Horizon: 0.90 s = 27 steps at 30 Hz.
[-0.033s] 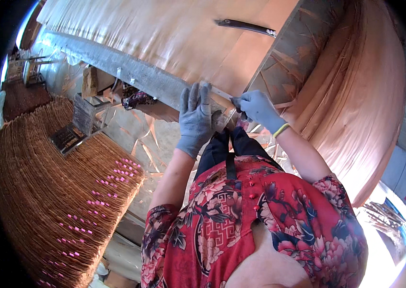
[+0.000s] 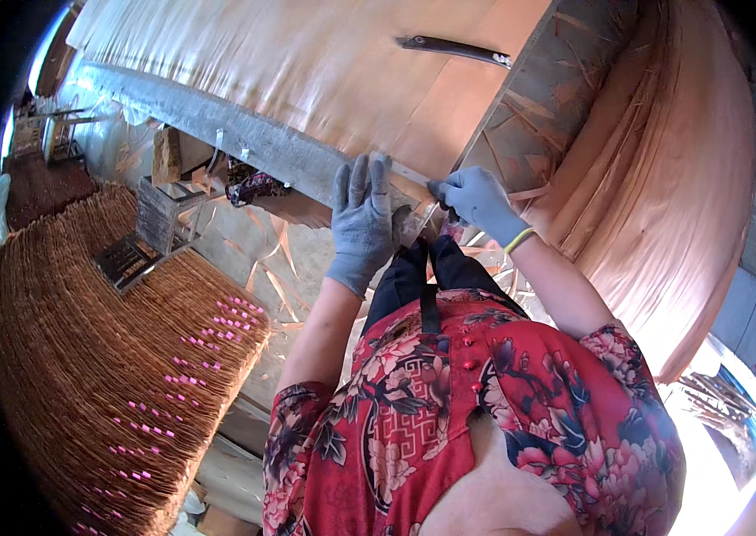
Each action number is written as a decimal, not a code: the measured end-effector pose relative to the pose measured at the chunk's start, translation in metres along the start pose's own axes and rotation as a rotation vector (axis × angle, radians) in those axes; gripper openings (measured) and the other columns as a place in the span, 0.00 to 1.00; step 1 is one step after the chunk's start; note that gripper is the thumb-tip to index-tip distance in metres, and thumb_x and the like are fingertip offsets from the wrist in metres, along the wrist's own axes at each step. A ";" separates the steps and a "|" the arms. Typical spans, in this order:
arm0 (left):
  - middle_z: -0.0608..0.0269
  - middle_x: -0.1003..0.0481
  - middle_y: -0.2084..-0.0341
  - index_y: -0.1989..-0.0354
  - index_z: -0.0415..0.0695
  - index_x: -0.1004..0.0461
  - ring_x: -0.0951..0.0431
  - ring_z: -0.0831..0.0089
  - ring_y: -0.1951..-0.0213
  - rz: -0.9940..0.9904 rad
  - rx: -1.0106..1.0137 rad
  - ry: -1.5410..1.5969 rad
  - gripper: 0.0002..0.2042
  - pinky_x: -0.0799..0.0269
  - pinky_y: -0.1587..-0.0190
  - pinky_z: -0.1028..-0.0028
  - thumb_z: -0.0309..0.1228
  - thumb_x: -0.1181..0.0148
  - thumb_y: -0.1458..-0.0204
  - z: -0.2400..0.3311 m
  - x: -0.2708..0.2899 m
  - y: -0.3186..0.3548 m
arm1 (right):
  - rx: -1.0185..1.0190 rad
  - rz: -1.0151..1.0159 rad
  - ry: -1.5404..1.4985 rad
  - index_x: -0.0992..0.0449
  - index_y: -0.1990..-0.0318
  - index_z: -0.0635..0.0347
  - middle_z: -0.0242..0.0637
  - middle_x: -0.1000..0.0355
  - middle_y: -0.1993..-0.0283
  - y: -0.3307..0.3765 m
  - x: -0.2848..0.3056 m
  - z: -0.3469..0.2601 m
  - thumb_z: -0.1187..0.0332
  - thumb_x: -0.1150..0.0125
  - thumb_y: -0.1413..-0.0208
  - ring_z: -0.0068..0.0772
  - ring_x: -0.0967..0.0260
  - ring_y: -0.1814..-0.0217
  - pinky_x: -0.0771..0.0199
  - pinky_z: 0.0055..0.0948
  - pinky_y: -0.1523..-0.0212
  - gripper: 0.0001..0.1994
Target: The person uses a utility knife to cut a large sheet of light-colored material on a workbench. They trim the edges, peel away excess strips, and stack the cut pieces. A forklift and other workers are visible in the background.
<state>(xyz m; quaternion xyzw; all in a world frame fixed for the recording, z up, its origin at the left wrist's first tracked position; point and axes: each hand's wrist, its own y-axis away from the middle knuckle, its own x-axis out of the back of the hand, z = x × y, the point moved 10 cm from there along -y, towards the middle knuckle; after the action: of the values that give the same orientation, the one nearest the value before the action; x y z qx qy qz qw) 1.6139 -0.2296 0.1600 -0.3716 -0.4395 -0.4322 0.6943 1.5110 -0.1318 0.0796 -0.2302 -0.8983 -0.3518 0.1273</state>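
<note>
Wood veneer sheets [image 2: 306, 80] cover the table in front of me, pale and wavy on the left, smooth orange-tan near the right edge. My left hand [image 2: 362, 219], in a grey glove, lies flat at the table's near edge with fingers stretched forward. In its grey glove, my right hand [image 2: 478, 198] is closed around the dark end of a knife [image 2: 412, 176], at the near right corner. The knife's thin pale blade points left toward my left fingertips. Farther off, a slim dark curved tool [image 2: 454, 47] rests on the veneer.
To the left stands a big stack of brown sheets [image 2: 56, 330] dotted with pink tags, with a dark metal-framed seat [image 2: 128, 259] against it. A tall pile of veneer [image 2: 655, 205] curves along the right. Wood scraps [image 2: 275, 268] litter the floor.
</note>
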 end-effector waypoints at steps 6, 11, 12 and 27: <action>0.42 0.44 0.46 0.44 0.30 0.50 0.48 0.46 0.42 0.038 0.060 -0.127 0.33 0.52 0.41 0.55 0.31 0.45 0.58 0.011 -0.001 -0.045 | -0.108 0.100 0.386 0.24 0.81 0.61 0.46 0.29 0.81 -0.006 0.011 0.000 0.52 0.44 0.57 0.38 0.30 0.78 0.30 0.35 0.73 0.19; 0.34 0.52 0.43 0.43 0.29 0.54 0.56 0.42 0.40 0.103 0.074 0.039 0.38 0.61 0.39 0.52 0.40 0.45 0.56 0.018 -0.029 -0.076 | 0.033 0.050 0.404 0.24 0.77 0.64 0.48 0.29 0.79 -0.009 0.004 0.013 0.57 0.44 0.59 0.39 0.30 0.78 0.30 0.37 0.72 0.16; 0.33 0.53 0.43 0.43 0.29 0.53 0.56 0.41 0.39 0.085 0.059 0.014 0.38 0.62 0.39 0.52 0.42 0.45 0.56 0.020 -0.033 -0.079 | 0.028 -0.048 0.235 0.25 0.76 0.66 0.49 0.29 0.79 -0.015 -0.002 0.030 0.58 0.45 0.58 0.41 0.30 0.78 0.30 0.38 0.73 0.16; 0.31 0.59 0.41 0.44 0.26 0.54 0.62 0.38 0.39 -0.009 0.096 0.016 0.41 0.66 0.39 0.49 0.47 0.46 0.57 0.022 -0.040 -0.086 | 0.045 0.097 -0.082 0.28 0.68 0.64 0.34 0.31 0.81 -0.050 0.212 0.014 0.58 0.48 0.46 0.21 0.35 0.82 0.34 0.21 0.79 0.15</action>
<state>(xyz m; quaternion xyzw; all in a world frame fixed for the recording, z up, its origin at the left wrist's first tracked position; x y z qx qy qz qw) 1.5186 -0.2287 0.1417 -0.3323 -0.4560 -0.4167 0.7127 1.3019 -0.0859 0.1236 -0.2847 -0.8983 -0.3154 0.1121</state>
